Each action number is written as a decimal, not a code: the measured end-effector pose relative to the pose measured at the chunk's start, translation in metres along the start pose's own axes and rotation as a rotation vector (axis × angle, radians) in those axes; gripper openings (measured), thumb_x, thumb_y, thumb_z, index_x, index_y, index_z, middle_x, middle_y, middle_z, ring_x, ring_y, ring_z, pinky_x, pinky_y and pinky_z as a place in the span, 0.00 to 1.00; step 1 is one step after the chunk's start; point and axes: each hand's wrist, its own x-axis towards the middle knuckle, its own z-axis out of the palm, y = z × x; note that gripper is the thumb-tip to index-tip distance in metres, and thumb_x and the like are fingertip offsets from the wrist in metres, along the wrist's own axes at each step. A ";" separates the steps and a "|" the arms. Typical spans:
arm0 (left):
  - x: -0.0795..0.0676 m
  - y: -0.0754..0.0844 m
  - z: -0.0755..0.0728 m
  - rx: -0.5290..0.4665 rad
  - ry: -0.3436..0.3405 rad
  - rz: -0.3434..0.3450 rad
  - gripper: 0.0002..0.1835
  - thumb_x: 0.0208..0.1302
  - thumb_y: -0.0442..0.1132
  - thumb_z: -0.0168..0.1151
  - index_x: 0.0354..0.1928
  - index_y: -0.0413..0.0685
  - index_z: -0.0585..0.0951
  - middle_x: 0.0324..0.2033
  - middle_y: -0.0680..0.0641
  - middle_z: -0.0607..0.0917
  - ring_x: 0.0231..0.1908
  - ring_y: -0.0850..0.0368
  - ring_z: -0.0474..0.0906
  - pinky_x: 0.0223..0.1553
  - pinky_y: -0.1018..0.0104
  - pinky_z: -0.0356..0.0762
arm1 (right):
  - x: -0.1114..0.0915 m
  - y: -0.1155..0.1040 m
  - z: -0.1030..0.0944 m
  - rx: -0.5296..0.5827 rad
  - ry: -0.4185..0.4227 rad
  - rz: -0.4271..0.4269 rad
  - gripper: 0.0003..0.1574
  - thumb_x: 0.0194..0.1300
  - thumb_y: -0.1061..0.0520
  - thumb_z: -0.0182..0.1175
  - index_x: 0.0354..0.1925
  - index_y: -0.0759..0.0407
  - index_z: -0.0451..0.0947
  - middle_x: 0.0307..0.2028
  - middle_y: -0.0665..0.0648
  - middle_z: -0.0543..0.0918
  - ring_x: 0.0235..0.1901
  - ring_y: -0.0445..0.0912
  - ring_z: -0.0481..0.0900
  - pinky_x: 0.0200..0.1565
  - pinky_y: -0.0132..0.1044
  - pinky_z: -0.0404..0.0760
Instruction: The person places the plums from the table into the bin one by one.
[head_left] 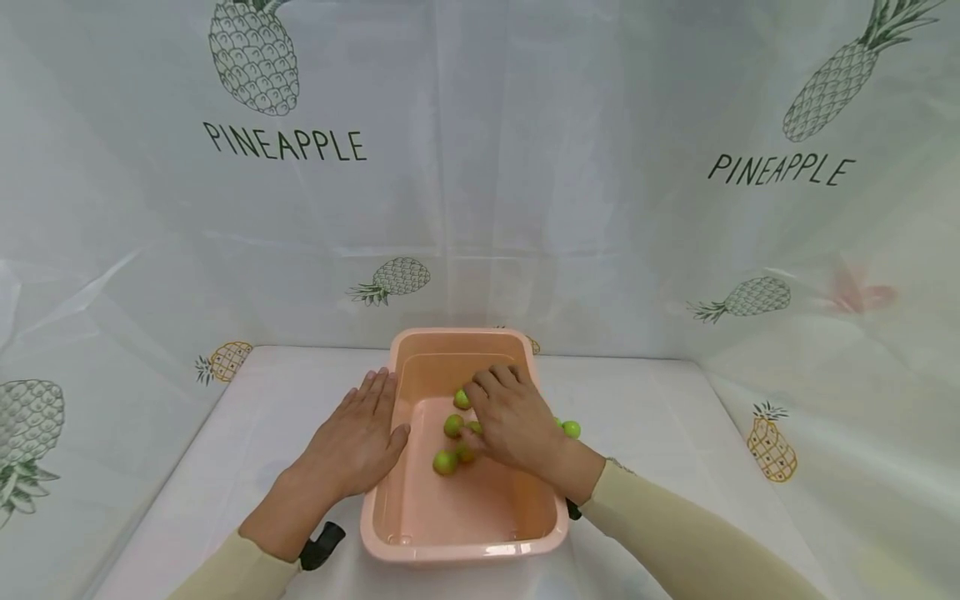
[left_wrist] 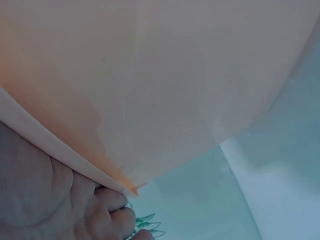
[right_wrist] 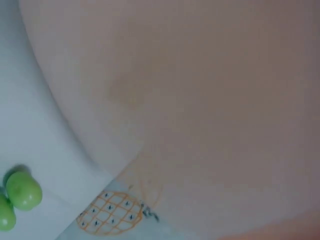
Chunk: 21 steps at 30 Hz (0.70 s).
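A peach-coloured plastic basin (head_left: 450, 550) holds several small round green fruits, one of them a fruit (head_left: 445, 462) near the basin's middle. My left hand (head_left: 356, 437) lies along the basin's left rim, fingers straight and thumb over the edge. The left wrist view shows the basin wall (left_wrist: 175, 90) beside that palm. My right hand (head_left: 517, 421) reaches over the right rim into the basin, its fingers bent down above the fruits. Thumb and fingertips are close to a partly covered fruit (head_left: 475, 427); whether they pinch it is hidden.
Outside the basin on the right, two green fruits lie on the white-covered table (head_left: 637, 417), one of them a fruit (right_wrist: 24, 191) in the right wrist view. A pineapple-printed sheet (head_left: 525, 208) hangs behind and at both sides.
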 end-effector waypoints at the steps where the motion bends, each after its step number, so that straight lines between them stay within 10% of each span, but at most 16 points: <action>1: 0.000 0.000 0.000 0.001 -0.002 -0.001 0.40 0.80 0.50 0.50 0.80 0.27 0.55 0.80 0.28 0.57 0.81 0.31 0.51 0.79 0.37 0.57 | -0.002 0.004 -0.001 -0.005 -0.006 0.016 0.25 0.68 0.38 0.65 0.47 0.56 0.80 0.45 0.54 0.82 0.47 0.53 0.77 0.52 0.49 0.77; 12: -0.001 0.000 -0.002 0.040 -0.004 -0.011 0.41 0.80 0.51 0.50 0.80 0.27 0.56 0.80 0.28 0.58 0.81 0.32 0.51 0.79 0.37 0.55 | -0.046 0.076 -0.010 -0.078 0.083 0.187 0.25 0.67 0.46 0.65 0.50 0.65 0.79 0.49 0.64 0.84 0.51 0.64 0.81 0.53 0.62 0.80; 21: 0.000 -0.001 0.000 0.023 -0.010 -0.008 0.41 0.80 0.51 0.49 0.80 0.27 0.54 0.80 0.29 0.57 0.82 0.32 0.50 0.80 0.37 0.55 | -0.105 0.104 0.015 -0.174 -0.077 0.213 0.26 0.59 0.48 0.77 0.46 0.65 0.81 0.48 0.64 0.85 0.52 0.63 0.81 0.53 0.61 0.82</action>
